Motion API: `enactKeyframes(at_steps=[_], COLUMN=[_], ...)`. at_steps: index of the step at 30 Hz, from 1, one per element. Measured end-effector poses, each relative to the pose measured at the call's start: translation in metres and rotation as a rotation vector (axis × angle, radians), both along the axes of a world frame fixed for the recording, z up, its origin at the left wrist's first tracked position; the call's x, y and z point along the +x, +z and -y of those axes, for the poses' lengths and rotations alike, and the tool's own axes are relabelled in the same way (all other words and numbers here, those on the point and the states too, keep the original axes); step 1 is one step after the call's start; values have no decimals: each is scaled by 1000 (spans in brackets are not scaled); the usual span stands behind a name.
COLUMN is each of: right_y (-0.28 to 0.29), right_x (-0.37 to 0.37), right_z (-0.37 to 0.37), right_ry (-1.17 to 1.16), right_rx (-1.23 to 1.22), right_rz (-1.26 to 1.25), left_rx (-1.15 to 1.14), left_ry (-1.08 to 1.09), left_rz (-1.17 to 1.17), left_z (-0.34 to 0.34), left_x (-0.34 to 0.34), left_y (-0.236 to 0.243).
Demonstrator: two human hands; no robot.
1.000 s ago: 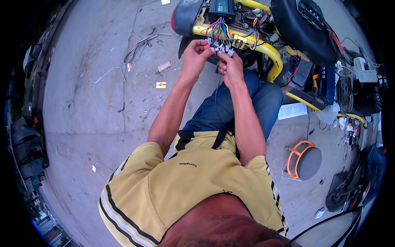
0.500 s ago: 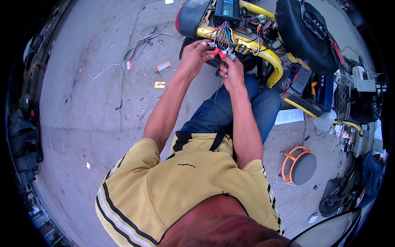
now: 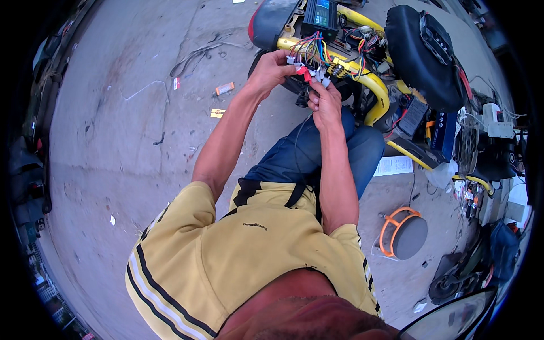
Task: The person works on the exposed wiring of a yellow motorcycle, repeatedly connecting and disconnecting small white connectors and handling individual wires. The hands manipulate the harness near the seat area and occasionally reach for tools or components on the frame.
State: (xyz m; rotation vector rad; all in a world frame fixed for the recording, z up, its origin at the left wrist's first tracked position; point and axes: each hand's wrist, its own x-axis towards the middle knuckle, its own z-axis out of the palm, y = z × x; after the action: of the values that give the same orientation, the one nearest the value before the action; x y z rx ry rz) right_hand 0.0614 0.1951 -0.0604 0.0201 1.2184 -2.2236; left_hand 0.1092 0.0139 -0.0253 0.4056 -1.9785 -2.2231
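Note:
My left hand (image 3: pixel 271 72) pinches among the small plugs at the left end of a wire bundle (image 3: pixel 314 48), beside a white connector (image 3: pixel 290 59) and a red connector (image 3: pixel 305 73). My right hand (image 3: pixel 323 105) is closed just below and right, gripping near the red and white plugs, with a dark cable hanging down from it. The bundle drops from a black controller box (image 3: pixel 319 17) on the yellow tubular frame (image 3: pixel 375 88) of a partly opened vehicle. A yellow terminal block (image 3: pixel 339 68) sits on the tube. Exactly which plug each fingertip holds is hard to make out.
A black seat (image 3: pixel 419 62) lies tilted at right. Beyond are a battery box (image 3: pixel 413 113), white power strip (image 3: pixel 497 124) and clutter. An orange-framed stool (image 3: pixel 408 235) stands lower right. A strap (image 3: pixel 192 56), small packets and a paper sheet (image 3: pixel 394 165) lie on the concrete floor (image 3: pixel 107 141).
The view has shifted, so the vehicle sits slightly right and lower. My fingers have moved among the plugs; the red connector shows more now between my hands.

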Motion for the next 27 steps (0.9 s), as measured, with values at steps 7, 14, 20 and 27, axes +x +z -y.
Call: enactKeyframes(at_steps=[7, 14, 20, 27], right_y=[-1, 1, 1, 5], right_x=[5, 10, 20, 38], right_z=[-6, -10, -14, -23], right_ry=[2, 8, -94, -95], right_rx=[44, 46, 120, 121], right_rz=[-42, -32, -22, -181], left_rx=[-61, -104, -172, -273], left_ry=[-29, -22, -2, 116], left_rz=[-156, -106, -87, -132], left_z=[6, 8, 8, 11], left_x=[1, 5, 10, 9], left_y=[-4, 5, 9, -6])
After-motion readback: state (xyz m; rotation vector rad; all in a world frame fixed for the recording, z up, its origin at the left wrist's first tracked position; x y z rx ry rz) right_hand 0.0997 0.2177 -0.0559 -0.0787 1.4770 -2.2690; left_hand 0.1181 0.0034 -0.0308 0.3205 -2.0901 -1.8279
